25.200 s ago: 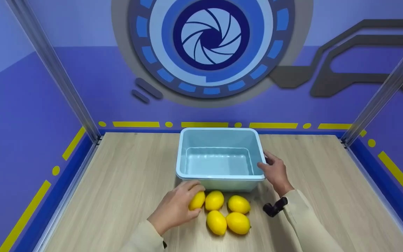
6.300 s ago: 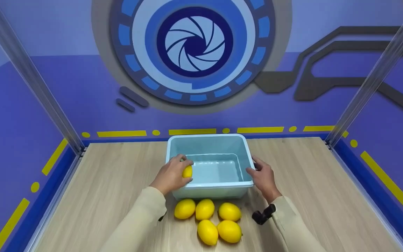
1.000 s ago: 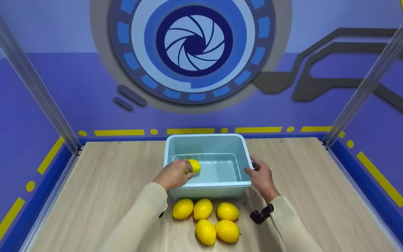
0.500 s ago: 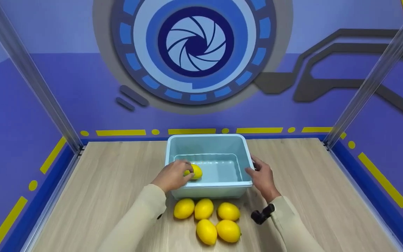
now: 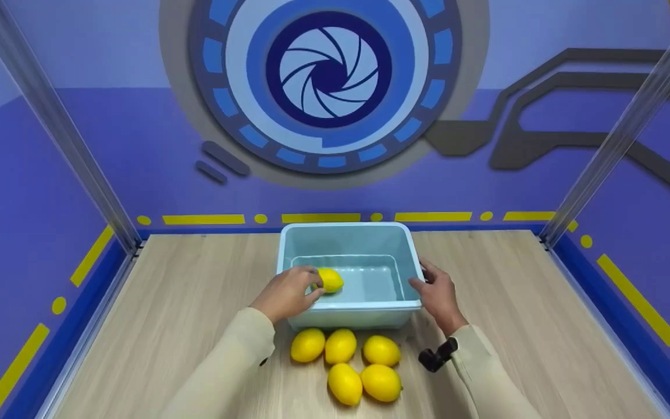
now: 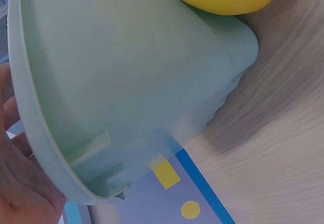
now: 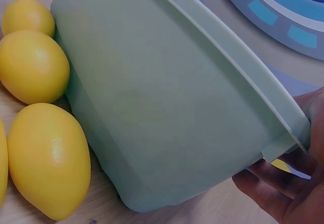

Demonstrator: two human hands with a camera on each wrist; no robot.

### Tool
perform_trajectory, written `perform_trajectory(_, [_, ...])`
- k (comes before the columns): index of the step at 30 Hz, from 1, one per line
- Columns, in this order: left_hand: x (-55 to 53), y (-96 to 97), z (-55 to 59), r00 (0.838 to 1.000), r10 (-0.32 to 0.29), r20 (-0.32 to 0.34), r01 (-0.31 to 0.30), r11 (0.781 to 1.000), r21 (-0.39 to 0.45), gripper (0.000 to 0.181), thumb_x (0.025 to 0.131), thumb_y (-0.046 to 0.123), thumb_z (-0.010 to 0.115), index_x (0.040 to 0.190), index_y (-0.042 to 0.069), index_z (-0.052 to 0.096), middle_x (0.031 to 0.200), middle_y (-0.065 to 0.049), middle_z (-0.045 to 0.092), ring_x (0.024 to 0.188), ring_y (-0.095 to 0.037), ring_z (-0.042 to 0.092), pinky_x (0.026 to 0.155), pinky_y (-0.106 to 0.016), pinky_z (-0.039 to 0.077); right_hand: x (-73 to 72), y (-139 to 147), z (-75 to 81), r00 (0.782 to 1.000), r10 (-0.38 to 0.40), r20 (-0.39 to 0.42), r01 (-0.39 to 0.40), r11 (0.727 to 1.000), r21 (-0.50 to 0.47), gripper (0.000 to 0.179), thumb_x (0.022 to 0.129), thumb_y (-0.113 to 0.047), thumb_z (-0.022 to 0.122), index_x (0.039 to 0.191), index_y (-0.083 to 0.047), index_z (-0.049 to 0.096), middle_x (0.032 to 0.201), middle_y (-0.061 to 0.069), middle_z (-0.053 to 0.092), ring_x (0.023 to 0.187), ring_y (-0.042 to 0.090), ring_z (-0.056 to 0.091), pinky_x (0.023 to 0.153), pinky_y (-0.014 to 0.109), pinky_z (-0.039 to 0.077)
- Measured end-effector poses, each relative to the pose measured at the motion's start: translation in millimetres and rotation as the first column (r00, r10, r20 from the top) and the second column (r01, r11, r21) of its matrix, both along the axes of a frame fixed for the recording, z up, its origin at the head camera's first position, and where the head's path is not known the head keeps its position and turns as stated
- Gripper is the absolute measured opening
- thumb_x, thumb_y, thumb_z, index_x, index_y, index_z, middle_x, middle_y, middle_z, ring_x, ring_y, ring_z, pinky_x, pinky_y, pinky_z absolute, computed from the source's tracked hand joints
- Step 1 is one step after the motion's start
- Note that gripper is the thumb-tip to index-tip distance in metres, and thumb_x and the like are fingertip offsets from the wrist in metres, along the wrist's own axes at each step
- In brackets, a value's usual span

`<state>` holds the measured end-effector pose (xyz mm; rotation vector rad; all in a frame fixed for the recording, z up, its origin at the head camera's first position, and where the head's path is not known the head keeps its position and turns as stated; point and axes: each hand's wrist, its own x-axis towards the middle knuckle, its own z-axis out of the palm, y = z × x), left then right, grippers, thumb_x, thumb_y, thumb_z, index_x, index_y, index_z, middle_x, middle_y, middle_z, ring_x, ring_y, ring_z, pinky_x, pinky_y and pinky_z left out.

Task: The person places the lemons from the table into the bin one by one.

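Head view: compared with half a second earlier, the lemon (image 5: 331, 280) inside the tub (image 5: 358, 318) protrudes slightly farther from the left hand (image 5: 288, 291), toward the tub's middle. The fingers and thumb are partly curved about its near end; whether they grip it firmly cannot be told. The right hand (image 5: 441, 294) pinches the tub's side rim, thumb inside, as before. The lemon is oval, smooth and bright yellow, one end covered by the fingers. Five other lemons (image 5: 341, 347), unmoved, lie on the table (image 5: 207, 302) before the pale blue-green tub.

Left wrist view: the left hand lies at the tub's rim; the lemon inside is hidden, and one outside shows at the upper edge.

Right wrist view: the right hand's fingers curl beneath the rim; glossy lemons lie beside the outer wall.
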<state>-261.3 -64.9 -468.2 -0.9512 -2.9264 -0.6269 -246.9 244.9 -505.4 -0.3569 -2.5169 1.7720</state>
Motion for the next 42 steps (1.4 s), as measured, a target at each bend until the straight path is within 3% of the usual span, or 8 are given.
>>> perform_trajectory(16, [12.2,-1.4,9.5,1.0,0.01,-0.017,-0.011,0.999,-0.04,0.028,0.094,0.032,0.062,0.118,0.017,0.067,0.123,-0.001,0.064,0.112,-0.019,0.061,0.1,-0.038,0.05,-1.7,1.2,-1.3,1.0,-0.001,0.011,0.001,1.0,0.009,0.058,0.096,-0.008,0.054,0.15,-0.012,0.035,0.15,0.018,0.042,0.137,0.034,0.043,0.111,0.048,0.039])
perform_trajectory(22, [17.9,1.6,11.2,0.999,-0.026,-0.029,0.025,0.999,-0.037,0.03,0.095,0.033,0.06,0.119,0.016,0.066,0.123,-0.001,0.065,0.113,-0.019,0.061,0.1,-0.037,0.051,0.6,5.6,-1.5,1.0,-0.014,0.024,0.014,1.0,0.023,0.058,0.095,-0.008,0.055,0.15,-0.01,0.035,0.149,0.019,0.042,0.136,0.035,0.043,0.111,0.048,0.039])
perform_trajectory(32, [27.4,0.5,11.4,0.99,-0.067,-0.121,0.065,0.998,-0.017,0.031,0.095,0.032,0.06,0.121,0.016,0.065,0.123,-0.001,0.064,0.111,-0.018,0.061,0.097,-0.036,0.052,-1.9,4.9,0.8,0.999,-0.003,0.048,0.002,1.0,0.031,0.058,0.096,-0.01,0.054,0.151,-0.013,0.034,0.152,0.016,0.039,0.139,0.034,0.04,0.112,0.048,0.037])
perform_trajectory(39, [35.7,-0.9,11.1,0.974,-0.097,-0.207,0.1,0.995,0.006,0.028,0.095,0.029,0.061,0.119,0.016,0.066,0.119,-0.001,0.065,0.106,-0.016,0.062,0.093,-0.032,0.054,-1.2,1.4,1.3,0.998,-0.003,0.057,0.001,0.999,0.035,0.059,0.096,-0.011,0.054,0.151,-0.015,0.032,0.154,0.014,0.037,0.14,0.033,0.039,0.113,0.047,0.036])
perform_trajectory(42, [38.1,-0.4,11.2,0.971,-0.103,-0.214,0.108,0.994,0.009,0.028,0.095,0.028,0.062,0.119,0.016,0.066,0.118,0.0,0.065,0.105,-0.016,0.063,0.092,-0.031,0.054,-1.6,1.3,1.9,0.998,-0.005,0.059,0.003,0.999,0.036,0.06,0.096,-0.01,0.054,0.152,-0.016,0.032,0.154,0.013,0.038,0.139,0.032,0.04,0.112,0.047,0.036])
